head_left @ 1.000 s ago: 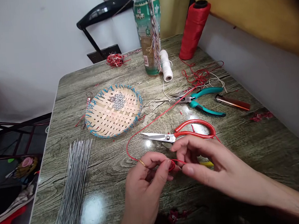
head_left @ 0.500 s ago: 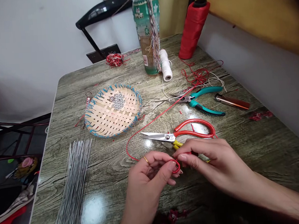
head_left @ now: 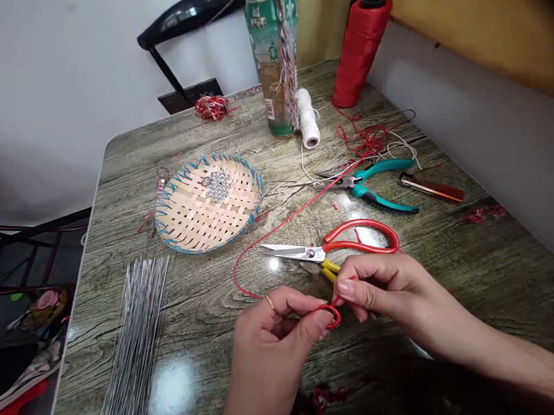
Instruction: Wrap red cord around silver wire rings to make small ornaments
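Observation:
Between thumb and fingers, my left hand (head_left: 279,340) pinches a small ring of red cord (head_left: 335,318). Just to its right, my right hand (head_left: 387,294) is closed on a short end of red cord (head_left: 341,296) that comes from the ring. A long red cord (head_left: 285,221) runs from the left hand in a curve across the table to a loose red tangle (head_left: 370,140). Beyond the hands lie red-handled scissors (head_left: 308,252), blades pointing left. A yellow-handled tool (head_left: 330,271) shows partly beneath them, mostly hidden by my right hand.
Left of centre sits a woven bamboo basket (head_left: 197,222) with shiny beads. A bundle of metal wires (head_left: 135,350) lies front left. Teal pliers (head_left: 380,187), a lighter (head_left: 431,187), white string (head_left: 307,120), a red spool (head_left: 361,53) and a bottle (head_left: 274,62) stand or lie farther back.
My right hand has shifted slightly, drawing the cord end a little away from the ring. The ring now shows more clearly at the left fingertips. The view has moved slightly.

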Demonstrator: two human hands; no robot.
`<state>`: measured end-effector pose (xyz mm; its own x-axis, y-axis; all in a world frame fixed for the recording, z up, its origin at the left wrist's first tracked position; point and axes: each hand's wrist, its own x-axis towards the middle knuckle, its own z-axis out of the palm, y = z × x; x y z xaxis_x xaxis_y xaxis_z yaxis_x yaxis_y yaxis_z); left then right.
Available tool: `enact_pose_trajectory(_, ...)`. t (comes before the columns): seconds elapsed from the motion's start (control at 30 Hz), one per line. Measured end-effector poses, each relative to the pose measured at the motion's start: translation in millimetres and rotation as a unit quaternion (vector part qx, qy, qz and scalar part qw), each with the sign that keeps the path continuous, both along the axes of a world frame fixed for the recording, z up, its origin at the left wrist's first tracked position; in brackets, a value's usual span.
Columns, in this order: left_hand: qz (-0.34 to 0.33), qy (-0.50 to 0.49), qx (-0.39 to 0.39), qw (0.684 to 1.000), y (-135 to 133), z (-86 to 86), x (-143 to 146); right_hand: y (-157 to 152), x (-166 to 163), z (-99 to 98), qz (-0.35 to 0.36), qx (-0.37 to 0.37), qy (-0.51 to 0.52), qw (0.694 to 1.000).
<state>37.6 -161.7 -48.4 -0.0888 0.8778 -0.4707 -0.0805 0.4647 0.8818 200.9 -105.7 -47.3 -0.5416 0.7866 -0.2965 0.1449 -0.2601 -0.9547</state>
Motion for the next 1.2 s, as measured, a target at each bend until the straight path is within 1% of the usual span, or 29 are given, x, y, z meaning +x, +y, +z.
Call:
enact_pose_trajectory(0.07, -0.006, 0.014, 0.004, 1.000, 0, 0.5, -1, 0, -1, -0.3, -0.010, -0.007, 0.019, 1.000)
enact_pose_trajectory(0.13, -0.006, 0.016, 0.006, 1.000, 0, 1.5, -1, 0, -1, 0.2, -0.014, 0.012, 0.019, 1.000)
enact_pose_trajectory(0.17, -0.005, 0.008, 0.004, 1.000, 1, 2.0, -1, -1, 0, 0.6, -0.010, 0.038, 0.013, 0.999)
enact_pose_trajectory(0.23, -0.014, -0.034, -0.017, 0.999, 2, 2.9, -1, -1, 2, 1.6, 0.006, 0.114, -0.002, 0.993)
enact_pose_trajectory(0.33, -0.039, -0.135, -0.060, 0.988, 5, 4.0, 0, 0, 6, 2.3, 0.037, 0.225, -0.004, 0.974)
enact_pose_trajectory(0.43, -0.008, -0.186, -0.053, 0.981, 6, 7.0, 0, 0, 9, 3.5, 0.039, 0.274, 0.012, 0.961)
enact_pose_trajectory(0.5, 0.023, -0.187, -0.039, 0.981, 6, 11.2, 0, 0, 9, 5.1, 0.023, 0.289, 0.020, 0.957)
enact_pose_trajectory(0.63, 0.065, -0.179, -0.022, 0.981, 5, 20.5, 0, 1, 10, 8.3, -0.020, 0.315, 0.030, 0.949)
enact_pose_trajectory(0.8, 0.100, -0.153, -0.037, 0.983, 5, 25.9, 4, 1, 9, 12.7, -0.080, 0.306, 0.009, 0.949)
enact_pose_trajectory(0.87, 0.104, -0.145, -0.044, 0.983, 4, 26.8, 6, 1, 10, 15.7, -0.094, 0.296, 0.005, 0.951)
enact_pose_trajectory(0.93, 0.091, -0.134, -0.054, 0.985, 3, 27.2, 7, 2, 12, 18.8, -0.104, 0.282, -0.003, 0.954)
enact_pose_trajectory(1.0, 0.081, -0.128, -0.064, 0.986, 2, 27.4, 6, 5, 15, 20.7, -0.099, 0.282, -0.040, 0.953)
enact_pose_trajectory(1.03, 0.083, -0.128, -0.066, 0.986, 2, 27.5, 5, 6, 17, 20.9, -0.083, 0.296, -0.076, 0.949)
enact_pose_trajectory(1.07, 0.092, -0.130, -0.065, 0.985, 2, 27.9, 4, 7, 20, 20.3, -0.061, 0.320, -0.126, 0.937)
enact_pose_trajectory(1.1, 0.102, -0.133, -0.063, 0.984, 2, 28.5, 2, 8, 22, 18.8, -0.031, 0.353, -0.186, 0.916)
enact_pose_trajectory(1.13, 0.111, -0.134, -0.061, 0.983, 2, 29.4, 1, 7, 24, 16.5, 0.001, 0.388, -0.250, 0.887)
enact_pose_trajectory(1.2, 0.116, -0.137, -0.058, 0.982, 3, 31.9, -1, 3, 27, 9.0, 0.040, 0.446, -0.363, 0.817)
